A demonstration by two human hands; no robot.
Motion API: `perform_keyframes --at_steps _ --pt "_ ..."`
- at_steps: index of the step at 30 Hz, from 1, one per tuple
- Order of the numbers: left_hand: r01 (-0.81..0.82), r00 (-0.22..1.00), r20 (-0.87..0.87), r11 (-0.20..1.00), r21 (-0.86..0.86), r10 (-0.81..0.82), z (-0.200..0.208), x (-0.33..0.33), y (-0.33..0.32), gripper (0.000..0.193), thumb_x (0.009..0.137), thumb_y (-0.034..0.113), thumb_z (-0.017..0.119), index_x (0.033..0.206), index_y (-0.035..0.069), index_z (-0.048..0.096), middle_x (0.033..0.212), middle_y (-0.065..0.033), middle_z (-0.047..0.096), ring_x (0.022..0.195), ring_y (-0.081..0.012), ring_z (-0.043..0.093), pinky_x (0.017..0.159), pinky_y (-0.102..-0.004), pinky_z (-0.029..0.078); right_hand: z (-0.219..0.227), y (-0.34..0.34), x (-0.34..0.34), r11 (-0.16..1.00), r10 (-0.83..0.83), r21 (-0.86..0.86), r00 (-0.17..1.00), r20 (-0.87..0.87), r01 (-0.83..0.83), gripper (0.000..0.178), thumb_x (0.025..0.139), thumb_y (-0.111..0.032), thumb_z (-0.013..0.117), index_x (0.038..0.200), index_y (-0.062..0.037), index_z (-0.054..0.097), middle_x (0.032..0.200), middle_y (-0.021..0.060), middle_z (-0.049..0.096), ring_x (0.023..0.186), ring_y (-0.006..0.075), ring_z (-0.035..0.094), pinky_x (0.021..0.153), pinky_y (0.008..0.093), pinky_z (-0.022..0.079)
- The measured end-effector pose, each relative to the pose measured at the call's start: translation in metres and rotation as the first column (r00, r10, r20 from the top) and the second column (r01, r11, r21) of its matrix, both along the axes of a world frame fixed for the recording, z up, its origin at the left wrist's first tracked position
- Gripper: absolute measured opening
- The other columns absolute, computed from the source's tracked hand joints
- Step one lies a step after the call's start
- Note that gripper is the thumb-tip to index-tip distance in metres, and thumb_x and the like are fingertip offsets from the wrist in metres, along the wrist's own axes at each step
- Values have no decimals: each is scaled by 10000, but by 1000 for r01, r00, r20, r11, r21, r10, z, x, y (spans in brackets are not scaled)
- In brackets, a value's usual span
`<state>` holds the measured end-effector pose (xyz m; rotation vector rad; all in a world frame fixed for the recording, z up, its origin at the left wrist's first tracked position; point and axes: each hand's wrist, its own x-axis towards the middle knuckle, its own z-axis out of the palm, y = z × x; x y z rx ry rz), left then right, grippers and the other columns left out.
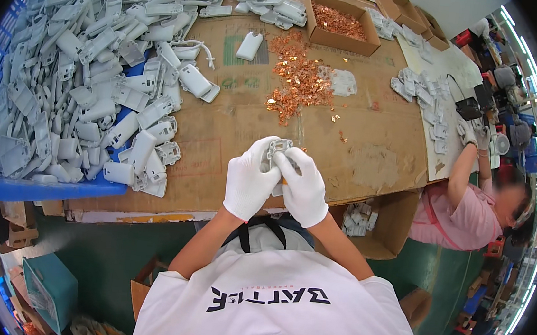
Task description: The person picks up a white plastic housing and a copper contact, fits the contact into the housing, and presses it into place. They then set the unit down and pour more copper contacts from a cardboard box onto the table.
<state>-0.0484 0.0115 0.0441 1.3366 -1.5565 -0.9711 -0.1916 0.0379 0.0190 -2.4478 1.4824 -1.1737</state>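
Both my hands wear white knit gloves and meet over the near edge of the cardboard-covered table (254, 114). Between them is a light grey plastic housing (279, 146), its open end pointing away from me. My left hand (251, 177) grips it from the left with curled fingers. On the other side my right hand (304, 187) holds it too, thumb and fingers pressed close to its top. Whether a small metal piece sits between the right fingertips cannot be made out. Beyond my hands lies a loose heap of small copper-coloured metal pieces (300, 77).
A blue crate (46, 191) overflows with grey housings (96, 109) at left. A small carton (342, 42) of copper pieces stands at the back. An open box (398, 228) with housings sits below the table's right edge. A co-worker in pink (458, 215) works at right.
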Motion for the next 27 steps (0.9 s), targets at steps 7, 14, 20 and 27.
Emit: perform_keyframes --at_steps 7,14,20,27 --pt "15 1000 -10 999 -37 -15 5 -3 0 358 803 55 666 1160 35 649 966 -168 717 862 -279 730 745 -334 569 4 1 -3 1000 14 14 999 41 -14 449 729 -6 663 1177 5 655 1213 109 573 935 295 607 775 370 525" --pt "-1 999 -40 998 60 4 -20 -8 -28 454 839 61 640 1285 3 580 1110 -195 698 1008 -259 704 862 -339 544 21 -6 -12 973 69 215 996 52 -79 655 758 -55 711 1381 -73 508 1290 131 555 1110 322 590 903 413 517" --pt "267 951 -186 959 98 -246 -25 -23 -42 677 860 148 668 1448 -36 388 1301 -216 609 1149 -332 634 1000 -374 479 -2 -43 -52 967 -28 256 998 57 12 637 750 -28 677 1362 -92 511 1200 157 580 1066 335 600 885 412 517" --pt "-103 429 800 903 -417 419 -21 73 -113 671 776 196 761 1393 123 507 1453 -228 410 1318 -463 397 1097 -493 363 0 -139 -244 851 -518 -159 850 -97 500 320 784 -2 615 1068 -126 693 957 133 645 878 342 643 781 432 537"
